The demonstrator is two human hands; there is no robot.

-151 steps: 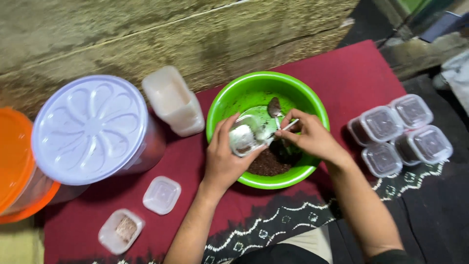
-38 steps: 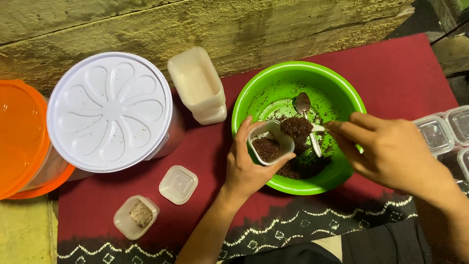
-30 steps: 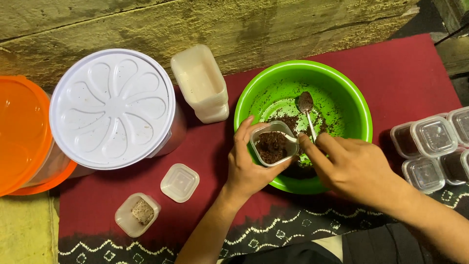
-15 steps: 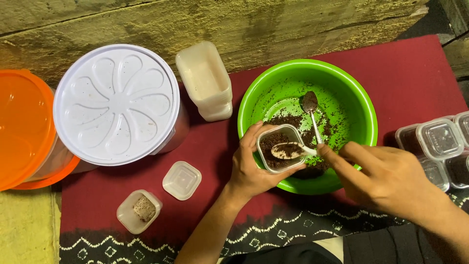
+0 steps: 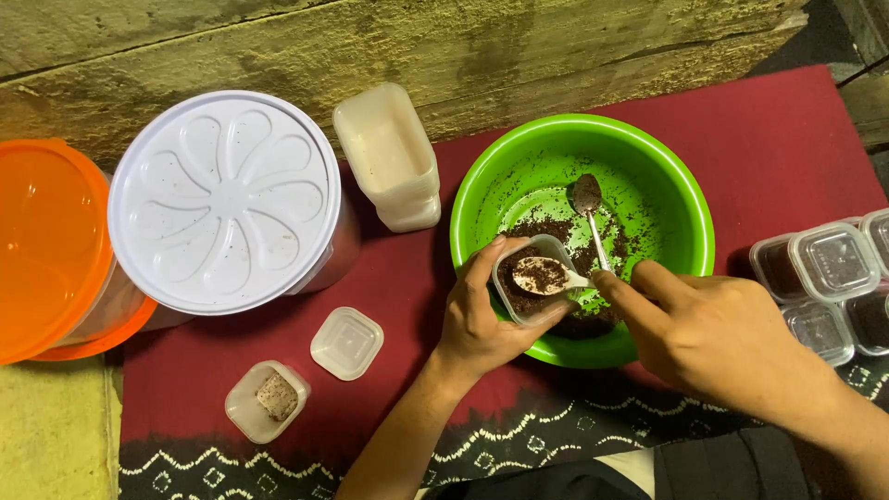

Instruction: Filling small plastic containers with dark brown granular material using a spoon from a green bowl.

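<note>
White flower-embossed lid point(image 5: 227, 199) on a big container, far left of the red cloth point(image 5: 796, 139). Green bowl point(image 5: 681, 208) centre-right, dark crumb mix inside, metal spoon point(image 5: 589, 211) resting in it. Left hand point(image 5: 482, 319) gripping a small clear tub point(image 5: 530, 287) over bowl's near rim, tub filled with mix. Right hand point(image 5: 718, 333) pinching a white spoon point(image 5: 546, 276), its bowl pressed onto the tub's filling.

a small clear tub point(image 5: 535, 287) of dark crumbs is held over the green bowl's near rim. a little square tub point(image 5: 268, 400) stands open at the near left on the red cloth, its clear lid point(image 5: 346, 343) just beside it. a stack of empty tubs point(image 5: 387, 156) stands left of the bowl. lidded filled tubs point(image 5: 820, 278) cluster at the right edge. no labels, signs or screens.
</note>
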